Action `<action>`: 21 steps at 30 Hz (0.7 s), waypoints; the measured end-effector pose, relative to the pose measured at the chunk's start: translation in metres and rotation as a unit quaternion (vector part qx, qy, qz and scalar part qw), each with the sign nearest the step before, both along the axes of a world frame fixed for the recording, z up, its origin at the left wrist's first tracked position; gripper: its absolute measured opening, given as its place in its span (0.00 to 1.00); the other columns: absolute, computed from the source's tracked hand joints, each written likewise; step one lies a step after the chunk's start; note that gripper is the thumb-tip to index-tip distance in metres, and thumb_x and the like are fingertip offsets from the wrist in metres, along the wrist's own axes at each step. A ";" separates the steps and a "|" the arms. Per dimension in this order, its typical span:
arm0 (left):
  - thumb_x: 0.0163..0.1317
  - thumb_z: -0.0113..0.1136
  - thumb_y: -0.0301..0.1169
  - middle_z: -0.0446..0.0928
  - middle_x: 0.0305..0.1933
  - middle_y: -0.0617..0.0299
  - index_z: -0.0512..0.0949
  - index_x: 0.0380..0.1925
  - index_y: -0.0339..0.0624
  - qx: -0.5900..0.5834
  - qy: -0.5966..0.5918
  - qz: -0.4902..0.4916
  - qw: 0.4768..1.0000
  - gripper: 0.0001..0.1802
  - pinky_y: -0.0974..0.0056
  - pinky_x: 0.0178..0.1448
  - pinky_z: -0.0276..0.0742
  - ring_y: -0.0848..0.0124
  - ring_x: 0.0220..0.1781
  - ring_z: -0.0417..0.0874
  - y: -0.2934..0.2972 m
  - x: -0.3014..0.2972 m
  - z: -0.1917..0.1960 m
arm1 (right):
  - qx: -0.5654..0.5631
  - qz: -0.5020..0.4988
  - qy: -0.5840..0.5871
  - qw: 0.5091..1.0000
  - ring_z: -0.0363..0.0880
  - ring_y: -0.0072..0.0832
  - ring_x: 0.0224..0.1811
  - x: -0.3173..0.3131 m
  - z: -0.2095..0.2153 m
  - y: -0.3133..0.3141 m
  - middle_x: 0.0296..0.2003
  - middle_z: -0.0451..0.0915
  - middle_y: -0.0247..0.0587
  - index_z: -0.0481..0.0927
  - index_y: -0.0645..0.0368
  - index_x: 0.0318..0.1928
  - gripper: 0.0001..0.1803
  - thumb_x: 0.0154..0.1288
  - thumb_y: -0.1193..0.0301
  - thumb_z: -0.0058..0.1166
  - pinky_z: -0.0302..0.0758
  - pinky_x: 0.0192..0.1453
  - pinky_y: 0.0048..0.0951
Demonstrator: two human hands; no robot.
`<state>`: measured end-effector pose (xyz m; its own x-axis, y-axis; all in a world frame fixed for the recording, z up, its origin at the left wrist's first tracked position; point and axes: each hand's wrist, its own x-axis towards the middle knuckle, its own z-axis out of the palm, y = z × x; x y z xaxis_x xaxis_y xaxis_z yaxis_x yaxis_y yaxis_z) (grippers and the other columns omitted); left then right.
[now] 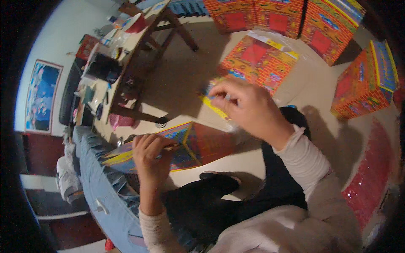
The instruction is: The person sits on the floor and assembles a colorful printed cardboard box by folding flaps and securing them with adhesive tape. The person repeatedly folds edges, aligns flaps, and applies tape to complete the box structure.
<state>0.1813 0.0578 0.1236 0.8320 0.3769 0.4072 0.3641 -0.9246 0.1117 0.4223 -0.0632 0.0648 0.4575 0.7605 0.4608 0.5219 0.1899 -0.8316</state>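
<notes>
My left hand grips the upper edge of a colourful paper box with red, blue and yellow panels, which lies on its side on the floor by my knee. My right hand is raised above it, fingers pinched on a small yellow-and-blue paper strip inside a clear plastic wrap. My legs in dark trousers stretch across the floor below the hands.
Several finished red-and-orange patterned boxes stand on the beige floor ahead and to the right. A wooden table cluttered with items is at the upper left. A blue-covered seat edge runs along the left. Red glittery sheet lies at right.
</notes>
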 end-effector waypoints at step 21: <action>0.35 0.73 0.19 0.78 0.29 0.63 0.83 0.26 0.43 -0.034 0.025 0.069 0.997 0.14 0.56 0.50 0.72 0.62 0.38 0.77 -0.005 -0.017 -0.015 | -0.376 -0.196 0.295 0.856 0.85 0.33 0.29 0.195 -0.538 -0.217 0.35 0.86 0.47 0.81 0.54 0.59 0.24 0.68 0.57 0.61 0.81 0.30 0.40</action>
